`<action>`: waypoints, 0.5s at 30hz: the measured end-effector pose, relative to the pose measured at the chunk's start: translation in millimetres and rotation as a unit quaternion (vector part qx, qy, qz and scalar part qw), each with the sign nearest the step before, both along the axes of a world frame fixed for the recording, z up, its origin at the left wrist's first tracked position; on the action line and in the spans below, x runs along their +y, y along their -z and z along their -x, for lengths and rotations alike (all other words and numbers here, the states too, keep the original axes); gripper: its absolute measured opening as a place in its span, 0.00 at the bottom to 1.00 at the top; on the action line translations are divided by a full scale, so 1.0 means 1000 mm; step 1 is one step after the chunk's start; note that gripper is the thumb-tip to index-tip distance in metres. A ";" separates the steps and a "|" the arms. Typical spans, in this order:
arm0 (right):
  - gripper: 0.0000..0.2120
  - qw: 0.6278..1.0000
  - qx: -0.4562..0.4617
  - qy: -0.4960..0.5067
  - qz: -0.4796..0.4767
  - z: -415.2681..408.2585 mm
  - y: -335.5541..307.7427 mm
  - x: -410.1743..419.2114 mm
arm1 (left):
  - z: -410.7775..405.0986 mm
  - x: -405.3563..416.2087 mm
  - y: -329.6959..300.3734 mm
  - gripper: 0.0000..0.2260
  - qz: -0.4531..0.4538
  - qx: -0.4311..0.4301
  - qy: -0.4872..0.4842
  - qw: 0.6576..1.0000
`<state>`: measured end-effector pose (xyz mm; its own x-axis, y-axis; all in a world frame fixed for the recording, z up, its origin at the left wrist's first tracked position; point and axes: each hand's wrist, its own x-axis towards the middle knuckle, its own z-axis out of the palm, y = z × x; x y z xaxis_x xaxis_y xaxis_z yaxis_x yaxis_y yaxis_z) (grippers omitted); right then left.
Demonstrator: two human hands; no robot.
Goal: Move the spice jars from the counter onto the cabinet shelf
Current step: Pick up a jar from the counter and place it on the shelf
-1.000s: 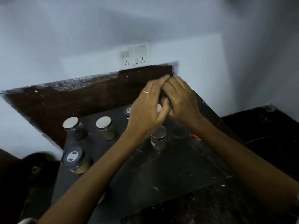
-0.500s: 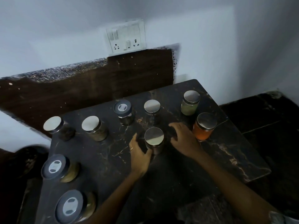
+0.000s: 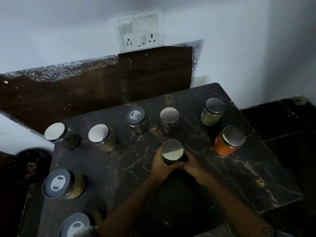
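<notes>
i have both hands round one jar (image 3: 172,151) at the middle of the frame: my left hand (image 3: 161,165) wraps its near-left side and my right hand (image 3: 192,165) closes on it from the right, fingers curled under its silver lid. two hands because, i'd judge, the glass is smooth and i want it steady before it leaves the dark marble worktop (image 3: 239,177). whether its base is touching the stone or just off it, i cannot tell.

the other jars stand apart from one another, lids up, which leaves room to get fingers round each. right of centre sit an orange-filled jar (image 3: 228,142) and, above it, a green-filled jar (image 3: 212,112). along the upper middle run a dark jar with a silver lid (image 3: 169,120), a black-lidded jar (image 3: 136,119), a silver-lidded tan jar (image 3: 103,138) and a leaning jar (image 3: 59,134) at the left edge. two large grey-lidded jars sit at lower left, one (image 3: 59,183) above the other (image 3: 76,225).

the cabinet shelf is not in view, so every jar seen is on the worktop.

as for writing, the black lid carries a small round label, too blurred to read. the grey lids show only pale shapes, no words. a switch and socket plate (image 3: 140,29) at top centre bears no legible marking.
</notes>
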<state>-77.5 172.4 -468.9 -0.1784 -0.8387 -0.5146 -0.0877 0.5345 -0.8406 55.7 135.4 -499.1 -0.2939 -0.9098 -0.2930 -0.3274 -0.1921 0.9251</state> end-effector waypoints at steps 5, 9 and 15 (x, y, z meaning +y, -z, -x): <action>0.26 0.997 -0.046 -0.002 -0.057 0.005 -0.019 -0.015 | -0.016 -0.010 -0.013 0.33 -0.036 0.034 -0.006 0.999; 0.17 0.990 -0.130 0.023 -0.058 0.004 -0.036 -0.028 | -0.030 -0.024 -0.050 0.43 -0.029 0.043 -0.005 0.999; 0.15 0.937 -0.347 0.036 -0.038 -0.001 -0.063 -0.051 | -0.049 -0.051 -0.134 0.38 0.002 0.083 0.049 0.995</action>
<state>-76.0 121.1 -405.8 0.1662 -0.7937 -0.5852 0.5035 0.5785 -0.6417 104.8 84.3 -365.3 -0.4247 -0.8759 -0.2290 -0.1864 -0.1629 0.9689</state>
